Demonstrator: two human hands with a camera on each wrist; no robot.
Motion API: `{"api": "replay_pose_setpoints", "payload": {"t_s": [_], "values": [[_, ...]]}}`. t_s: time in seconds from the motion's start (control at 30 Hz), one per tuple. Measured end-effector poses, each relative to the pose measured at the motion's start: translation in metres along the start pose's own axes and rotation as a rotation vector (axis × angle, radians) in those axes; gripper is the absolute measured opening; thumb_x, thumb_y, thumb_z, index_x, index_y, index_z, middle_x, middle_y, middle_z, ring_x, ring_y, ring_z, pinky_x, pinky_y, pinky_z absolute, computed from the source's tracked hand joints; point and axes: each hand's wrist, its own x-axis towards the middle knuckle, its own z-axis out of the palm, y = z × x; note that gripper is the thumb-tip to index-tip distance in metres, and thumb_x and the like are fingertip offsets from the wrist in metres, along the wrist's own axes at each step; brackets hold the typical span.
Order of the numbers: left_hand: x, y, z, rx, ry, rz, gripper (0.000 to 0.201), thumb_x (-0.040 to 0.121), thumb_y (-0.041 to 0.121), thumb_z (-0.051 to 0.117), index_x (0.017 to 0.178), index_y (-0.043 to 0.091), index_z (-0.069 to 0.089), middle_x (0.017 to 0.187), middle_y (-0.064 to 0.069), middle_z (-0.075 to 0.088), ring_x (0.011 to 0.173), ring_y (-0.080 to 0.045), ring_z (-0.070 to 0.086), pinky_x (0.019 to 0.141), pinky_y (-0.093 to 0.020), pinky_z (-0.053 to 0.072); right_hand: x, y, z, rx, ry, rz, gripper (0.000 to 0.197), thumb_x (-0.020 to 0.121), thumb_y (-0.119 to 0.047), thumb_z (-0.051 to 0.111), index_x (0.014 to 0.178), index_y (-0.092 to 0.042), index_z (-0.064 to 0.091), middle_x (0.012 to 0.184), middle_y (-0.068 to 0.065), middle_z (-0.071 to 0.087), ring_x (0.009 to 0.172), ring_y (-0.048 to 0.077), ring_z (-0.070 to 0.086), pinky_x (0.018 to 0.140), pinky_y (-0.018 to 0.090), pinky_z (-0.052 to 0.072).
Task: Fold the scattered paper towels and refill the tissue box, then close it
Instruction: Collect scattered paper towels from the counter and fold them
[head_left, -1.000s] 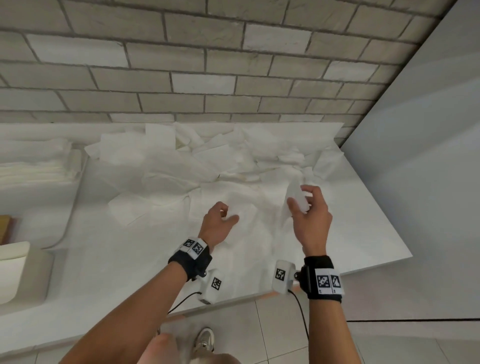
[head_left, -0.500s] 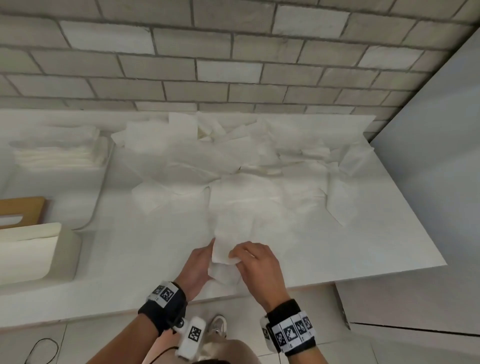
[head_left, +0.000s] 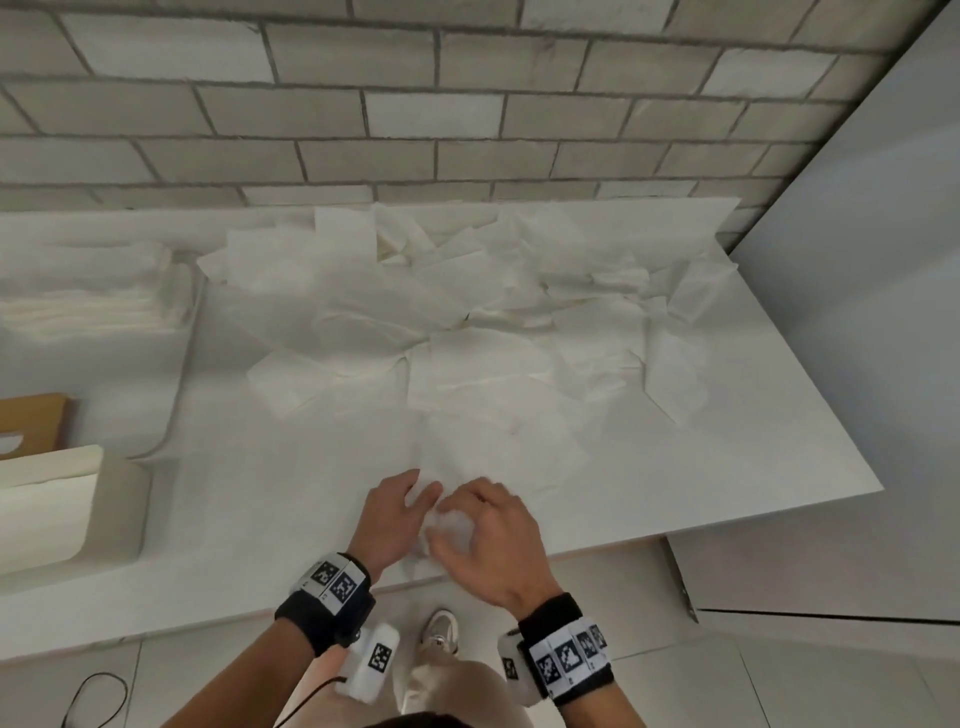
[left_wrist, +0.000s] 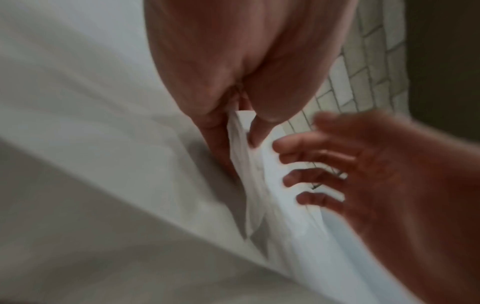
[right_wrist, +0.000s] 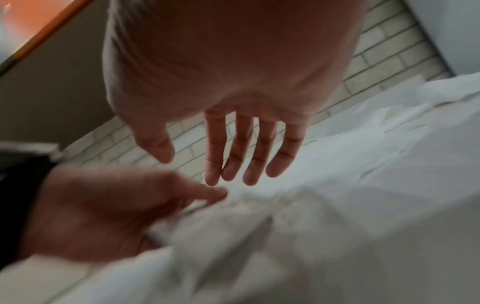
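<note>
A white paper towel (head_left: 450, 526) lies bunched at the counter's near edge, between my two hands. My left hand (head_left: 397, 512) pinches its edge between thumb and fingers, as the left wrist view shows (left_wrist: 242, 125). My right hand (head_left: 488, 540) hovers over the towel with straight, spread fingers (right_wrist: 235, 162); its fingertips (left_wrist: 293, 160) touch the towel's side. Behind lies a pile of scattered paper towels (head_left: 447, 312). The cream tissue box (head_left: 57, 509) stands at the far left, and beyond it lies its wooden lid (head_left: 31, 423).
A stack of folded towels (head_left: 88, 301) sits in a white tray (head_left: 192, 291) at the back left. A brick wall (head_left: 467, 104) runs behind the counter (head_left: 234, 467), with a white panel (head_left: 857, 312) on the right. The counter ends just below my wrists.
Both hands have drawn back from the pile to the counter's near edge, bringing one towel. The right hand, which held that towel, now has its fingers spread; the left pinches it.
</note>
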Motion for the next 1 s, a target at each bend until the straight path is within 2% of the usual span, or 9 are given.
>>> {"api": "replay_pose_setpoints", "payload": {"t_s": [0.07, 0.17, 0.23, 0.33, 0.5, 0.7, 0.83, 0.93, 1.0], "values": [[-0.001, -0.003, -0.013, 0.098, -0.025, 0.095, 0.052, 0.098, 0.060, 0.058, 0.085, 0.010, 0.065, 0.080, -0.011, 0.071, 0.079, -0.031, 0.069, 0.076, -0.047, 0.054, 0.014, 0.006, -0.019, 0.034, 0.120, -0.041, 0.038, 0.092, -0.043, 0.066, 0.128, -0.034, 0.068, 0.131, -0.014, 0.058, 0.118, 0.010, 0.056, 0.099, 0.039, 0.051], [-0.003, 0.002, -0.032, 0.237, -0.147, 0.311, 0.049, 0.101, 0.060, 0.053, 0.087, 0.015, 0.063, 0.079, 0.001, 0.066, 0.076, -0.019, 0.065, 0.076, -0.041, 0.054, 0.044, 0.018, -0.042, -0.055, -0.046, -0.227, 0.063, 0.086, -0.028, 0.068, 0.145, -0.044, 0.054, 0.167, -0.019, 0.030, 0.157, 0.014, 0.025, 0.122, 0.037, 0.031], [-0.001, 0.010, -0.043, 0.371, -0.226, 0.473, 0.044, 0.105, 0.055, 0.051, 0.090, 0.015, 0.062, 0.084, 0.006, 0.061, 0.076, -0.014, 0.061, 0.074, -0.037, 0.052, 0.068, 0.017, -0.048, -0.071, -0.212, -0.311, 0.054, 0.086, -0.032, 0.072, 0.137, -0.047, 0.059, 0.174, -0.022, 0.015, 0.165, 0.016, 0.002, 0.126, 0.037, 0.017], [0.006, 0.019, -0.059, 0.511, -0.273, 0.565, 0.042, 0.108, 0.052, 0.048, 0.100, 0.015, 0.066, 0.093, 0.008, 0.060, 0.081, -0.012, 0.060, 0.074, -0.032, 0.050, 0.091, 0.017, -0.049, -0.058, -0.323, -0.321, 0.029, 0.087, -0.048, 0.078, 0.114, -0.044, 0.069, 0.169, -0.022, 0.027, 0.165, 0.014, 0.002, 0.129, 0.046, 0.017], [0.007, 0.021, -0.078, 0.517, -0.206, 0.579, 0.040, 0.108, 0.054, 0.050, 0.105, 0.018, 0.068, 0.094, 0.012, 0.060, 0.081, -0.012, 0.060, 0.074, -0.030, 0.050, 0.093, 0.012, -0.054, 0.261, -0.254, -0.248, 0.036, 0.087, -0.053, 0.086, 0.114, -0.043, 0.065, 0.148, -0.020, 0.051, 0.145, 0.005, 0.046, 0.120, 0.041, 0.039], [0.008, 0.021, -0.089, 0.498, -0.183, 0.532, 0.035, 0.107, 0.053, 0.054, 0.109, 0.022, 0.070, 0.101, 0.014, 0.065, 0.089, -0.010, 0.065, 0.080, -0.032, 0.053, 0.091, 0.013, -0.040, 0.314, -0.207, -0.231, 0.020, 0.090, -0.049, 0.084, 0.094, -0.033, 0.073, 0.137, -0.020, 0.062, 0.131, 0.006, 0.060, 0.112, 0.038, 0.047], [0.007, 0.029, -0.097, 0.401, -0.148, 0.516, 0.020, 0.105, 0.042, 0.066, 0.109, 0.024, 0.073, 0.100, 0.016, 0.069, 0.088, -0.005, 0.067, 0.079, -0.026, 0.053, 0.095, 0.013, -0.038, 0.344, -0.207, -0.105, 0.021, 0.088, -0.048, 0.086, 0.092, -0.031, 0.074, 0.102, -0.017, 0.075, 0.101, 0.004, 0.069, 0.089, 0.026, 0.051], [0.005, 0.035, -0.101, 0.284, -0.065, 0.393, 0.014, 0.098, 0.041, 0.074, 0.101, 0.027, 0.076, 0.095, 0.017, 0.073, 0.089, -0.003, 0.069, 0.081, -0.023, 0.052, 0.098, 0.010, -0.038, 0.417, -0.160, -0.027, 0.025, 0.086, -0.045, 0.090, 0.085, -0.028, 0.071, 0.086, -0.015, 0.073, 0.086, 0.002, 0.066, 0.078, 0.014, 0.045], [0.008, 0.031, -0.106, 0.257, 0.040, 0.246, 0.014, 0.092, 0.043, 0.080, 0.091, 0.031, 0.075, 0.087, 0.014, 0.073, 0.083, -0.005, 0.068, 0.077, -0.022, 0.050, 0.102, 0.009, -0.035, 0.414, -0.128, 0.028, 0.032, 0.083, -0.048, 0.090, 0.080, -0.027, 0.066, 0.079, -0.011, 0.069, 0.077, 0.004, 0.061, 0.069, 0.015, 0.043]]}}
